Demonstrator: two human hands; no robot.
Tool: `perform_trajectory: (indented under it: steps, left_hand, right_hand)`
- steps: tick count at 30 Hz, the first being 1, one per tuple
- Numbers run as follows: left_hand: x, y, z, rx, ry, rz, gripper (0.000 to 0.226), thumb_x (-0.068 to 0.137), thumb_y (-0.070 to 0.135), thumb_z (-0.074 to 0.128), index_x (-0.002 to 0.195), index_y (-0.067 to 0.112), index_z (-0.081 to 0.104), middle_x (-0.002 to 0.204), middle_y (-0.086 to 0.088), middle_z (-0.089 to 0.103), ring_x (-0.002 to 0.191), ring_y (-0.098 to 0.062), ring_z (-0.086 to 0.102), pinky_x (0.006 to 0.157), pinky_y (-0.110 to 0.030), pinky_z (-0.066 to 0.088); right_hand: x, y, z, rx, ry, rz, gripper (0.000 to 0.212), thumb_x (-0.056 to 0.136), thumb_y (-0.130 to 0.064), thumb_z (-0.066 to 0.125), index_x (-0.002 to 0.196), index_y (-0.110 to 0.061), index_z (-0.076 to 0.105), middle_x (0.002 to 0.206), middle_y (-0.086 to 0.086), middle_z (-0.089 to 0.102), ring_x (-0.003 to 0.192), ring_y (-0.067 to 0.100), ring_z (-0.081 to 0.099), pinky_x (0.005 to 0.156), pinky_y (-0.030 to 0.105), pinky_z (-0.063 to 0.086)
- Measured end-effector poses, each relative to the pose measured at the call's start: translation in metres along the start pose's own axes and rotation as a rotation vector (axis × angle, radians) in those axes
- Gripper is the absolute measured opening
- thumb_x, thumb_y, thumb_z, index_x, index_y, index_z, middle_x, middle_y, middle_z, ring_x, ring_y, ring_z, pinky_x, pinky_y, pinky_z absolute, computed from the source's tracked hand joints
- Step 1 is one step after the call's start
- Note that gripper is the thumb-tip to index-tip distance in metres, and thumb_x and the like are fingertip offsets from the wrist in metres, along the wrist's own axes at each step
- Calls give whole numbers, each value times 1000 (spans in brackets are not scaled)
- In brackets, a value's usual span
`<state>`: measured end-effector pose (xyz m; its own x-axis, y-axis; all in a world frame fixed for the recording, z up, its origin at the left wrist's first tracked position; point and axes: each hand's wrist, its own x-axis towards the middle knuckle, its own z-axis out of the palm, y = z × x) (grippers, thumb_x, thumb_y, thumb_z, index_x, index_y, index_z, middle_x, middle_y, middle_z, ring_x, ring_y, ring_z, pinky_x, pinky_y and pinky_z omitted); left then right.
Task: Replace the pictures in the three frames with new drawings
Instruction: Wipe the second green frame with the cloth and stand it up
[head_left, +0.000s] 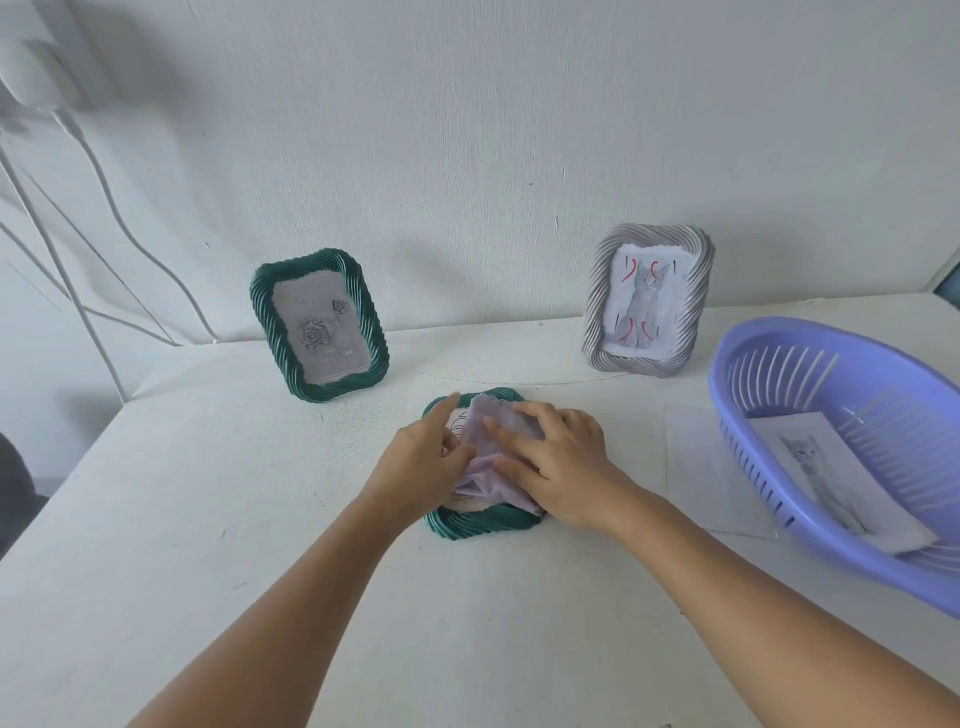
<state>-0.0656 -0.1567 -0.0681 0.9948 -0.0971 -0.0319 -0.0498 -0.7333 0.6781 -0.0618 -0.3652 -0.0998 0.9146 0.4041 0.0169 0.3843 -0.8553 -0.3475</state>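
A green rope-edged frame (480, 522) lies flat on the white table in front of me, with a pale purple sheet (485, 470) over its opening and a line drawing showing under it. My left hand (423, 457) presses on the frame's left side, index finger pointing up. My right hand (558, 462) lies flat on the purple sheet, fingers spread. A second green frame (319, 325) stands at the back left with a rose picture. A silver frame (647, 304) stands at the back right with a cat drawing.
A purple slotted basket (769, 374) sits at the right and holds a cat picture (831, 478). A white sheet (701, 467) lies flat beside the basket. White cables (104, 223) hang along the wall at the left. The table's left edge runs diagonally.
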Motion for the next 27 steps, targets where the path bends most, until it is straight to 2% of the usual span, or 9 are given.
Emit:
perform_trajectory:
  steps: [3,7,14,19,21,23,25,27]
  left_hand:
    - [-6,-12,-12,-54,73,-3,65,97,23,59,155,31,34,86,6,65,59,-1,50,63,-22,43]
    - [-19,-47,-40,-102,167,-91,66,96,17,58,156,31,34,77,-4,61,66,-11,51,66,-29,46]
    - [-49,-113,-89,-33,258,-248,71,93,12,62,155,34,37,85,-6,62,73,-22,59,69,-34,49]
    - [-61,-136,-104,58,224,-304,71,91,12,64,154,32,39,81,-8,64,66,-19,56,63,-31,47]
    - [-61,-136,-104,105,218,-313,73,89,15,65,155,31,38,84,-3,64,73,-19,60,66,-31,47]
    - [-60,-131,-102,184,253,-320,77,86,19,68,155,30,36,101,-1,59,90,-23,60,78,-35,49]
    - [-58,-121,-98,250,316,-315,82,83,23,71,156,31,33,117,-3,53,110,-29,53,94,-44,48]
    - [-53,-104,-89,242,368,-258,80,86,29,71,156,31,33,121,-5,53,116,-30,51,99,-48,47]
  right_hand:
    - [2,-1,-1,100,95,70,76,88,-83,9,155,-51,23,147,-4,34,129,30,38,115,47,25]
    - [8,-3,0,110,62,146,62,102,-60,31,159,-45,12,148,-1,34,131,29,37,113,45,28]
    - [8,-4,7,23,85,171,65,103,-55,38,160,-39,13,149,0,34,131,32,37,112,43,29]
    - [8,-4,8,25,91,164,65,103,-55,40,160,-39,15,149,1,34,130,32,37,112,44,30]
    - [8,-4,8,15,90,168,64,103,-55,41,160,-38,16,149,0,33,130,32,37,113,43,30]
    - [7,-4,7,21,84,164,64,103,-54,41,160,-38,17,149,0,33,131,31,35,114,43,29]
    - [8,-3,6,41,80,164,64,103,-54,41,160,-39,17,149,1,33,132,31,35,114,43,28]
    - [7,-2,5,66,78,174,65,102,-54,41,160,-39,16,148,2,33,133,30,35,114,43,27]
